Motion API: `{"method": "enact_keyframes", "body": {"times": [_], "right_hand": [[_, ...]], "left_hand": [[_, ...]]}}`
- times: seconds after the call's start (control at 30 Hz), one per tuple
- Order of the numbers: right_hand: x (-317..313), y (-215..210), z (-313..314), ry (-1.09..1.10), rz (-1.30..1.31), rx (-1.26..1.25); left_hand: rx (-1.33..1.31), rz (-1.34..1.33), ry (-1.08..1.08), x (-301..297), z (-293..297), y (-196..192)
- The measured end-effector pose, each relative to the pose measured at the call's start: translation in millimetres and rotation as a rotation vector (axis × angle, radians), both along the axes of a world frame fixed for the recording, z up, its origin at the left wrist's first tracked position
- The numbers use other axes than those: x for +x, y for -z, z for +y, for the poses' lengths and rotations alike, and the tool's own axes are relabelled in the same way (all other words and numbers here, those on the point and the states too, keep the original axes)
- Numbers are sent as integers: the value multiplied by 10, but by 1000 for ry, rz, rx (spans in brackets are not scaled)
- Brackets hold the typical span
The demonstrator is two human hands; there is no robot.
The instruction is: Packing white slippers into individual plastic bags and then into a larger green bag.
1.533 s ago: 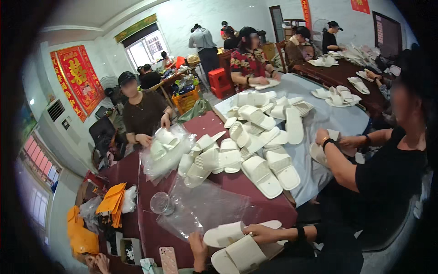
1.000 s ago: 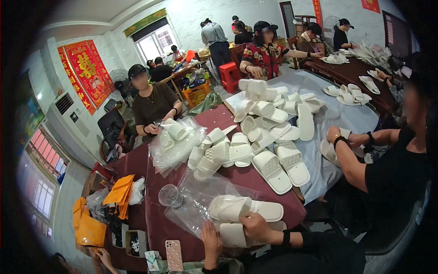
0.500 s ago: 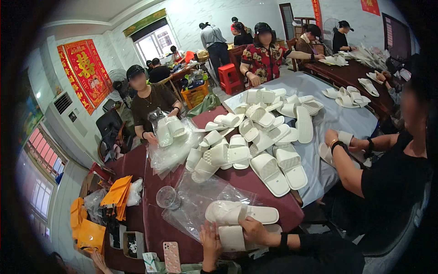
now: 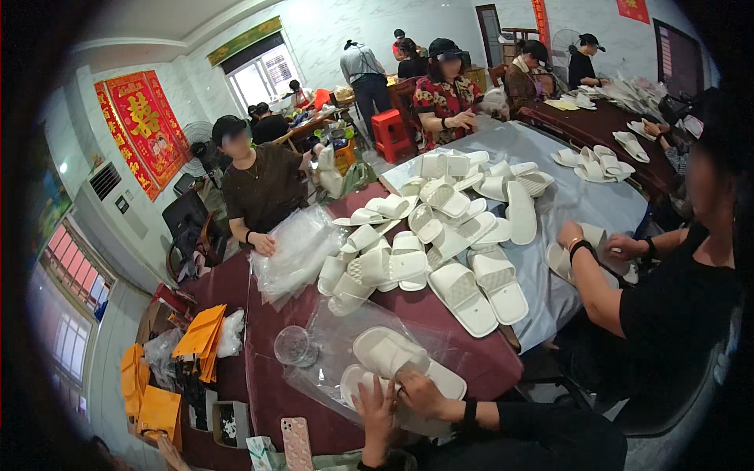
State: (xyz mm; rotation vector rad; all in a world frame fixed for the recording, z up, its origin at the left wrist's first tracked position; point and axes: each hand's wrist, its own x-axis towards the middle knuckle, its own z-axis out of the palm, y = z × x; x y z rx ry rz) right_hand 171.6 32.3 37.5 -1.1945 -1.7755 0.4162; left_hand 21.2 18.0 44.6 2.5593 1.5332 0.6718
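In front of me lies a pair of white slippers, on and beside clear plastic bags. The farther slipper has its toe to the left. Its mate, the nearer slipper, is partly hidden under my hands. My left hand rests with stretched fingers on the nearer slipper's strap. Bent over the same strap, my right hand has its fingers closed at the inner edge between the two slippers; its fingertips are partly hidden.
A heap of white slippers covers the table's middle. A clear round tub, a phone and orange bags lie to the left. Co-workers sit opposite and at right; one co-worker's hand rests on stacked plastic bags.
The pair before me has shifted slightly left, the farther slipper turning. My right hand has moved left onto the nearer strap. The co-worker opposite has lifted bagged slippers aside.
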Motion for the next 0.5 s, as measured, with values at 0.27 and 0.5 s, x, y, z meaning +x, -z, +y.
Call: {"method": "enact_keyframes", "body": {"times": [0.27, 0.5], "right_hand": [[-115, 38, 252, -20, 100, -113], [-41, 674, 545, -31, 9, -17]], "left_hand": [[-102, -115, 92, 16, -81, 12], [-145, -76, 144, 4, -135, 62]]}}
